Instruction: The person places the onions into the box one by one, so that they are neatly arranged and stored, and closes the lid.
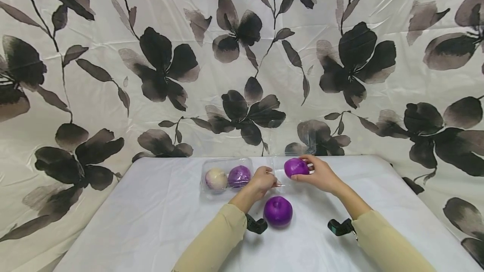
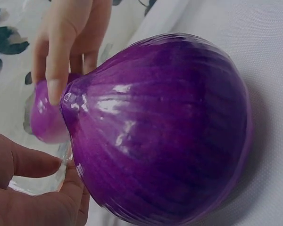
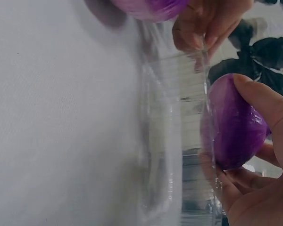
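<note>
My right hand [image 1: 319, 174] grips a purple onion [image 1: 295, 167], thumb on one side and fingers on the other, at a clear plastic box [image 3: 165, 141] with its lid raised. In the right wrist view the onion shows partly behind the box's clear wall. With thumb and fingertips, my left hand [image 1: 262, 179] pinches the near left edge of this box. A larger purple onion [image 1: 278, 212] rests on the table just in front of the left hand; it fills most of the left wrist view, its pointed tip towards the hands.
Left of the left hand stands another clear box [image 1: 204, 169], holding a whitish onion [image 1: 216, 178] and a purple onion [image 1: 239, 176]. The white-covered table [image 1: 159, 221] ends at a flower-patterned cloth [image 1: 242, 62] hanging behind it.
</note>
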`<action>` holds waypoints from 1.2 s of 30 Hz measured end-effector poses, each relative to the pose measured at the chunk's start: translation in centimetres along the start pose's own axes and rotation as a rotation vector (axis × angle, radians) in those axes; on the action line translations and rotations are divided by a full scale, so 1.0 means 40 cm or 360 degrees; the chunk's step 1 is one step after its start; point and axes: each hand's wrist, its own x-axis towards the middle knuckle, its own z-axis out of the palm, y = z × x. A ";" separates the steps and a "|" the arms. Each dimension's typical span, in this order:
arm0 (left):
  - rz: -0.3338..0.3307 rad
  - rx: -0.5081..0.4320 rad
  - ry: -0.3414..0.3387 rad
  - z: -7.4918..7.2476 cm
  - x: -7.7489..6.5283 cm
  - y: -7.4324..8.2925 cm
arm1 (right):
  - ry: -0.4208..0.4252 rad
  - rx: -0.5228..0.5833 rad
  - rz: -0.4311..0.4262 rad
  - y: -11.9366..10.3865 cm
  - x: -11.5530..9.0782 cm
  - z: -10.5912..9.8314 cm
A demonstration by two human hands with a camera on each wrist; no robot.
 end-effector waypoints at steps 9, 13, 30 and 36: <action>0.0000 -0.0020 -0.0013 0.001 0.003 -0.009 | -0.0036 -0.0035 -0.0042 0.023 0.039 0.036; -0.0005 -0.0019 -0.0006 0.002 0.004 -0.009 | -0.0040 -0.0037 -0.0051 0.022 0.049 0.047; -0.0038 -0.0016 0.0012 0.001 0.004 -0.003 | -0.0120 -0.0164 -0.0134 0.035 0.084 0.067; -0.0047 -0.0030 -0.0003 0.000 0.006 -0.001 | -0.0200 -0.0155 -0.0155 0.034 0.093 0.071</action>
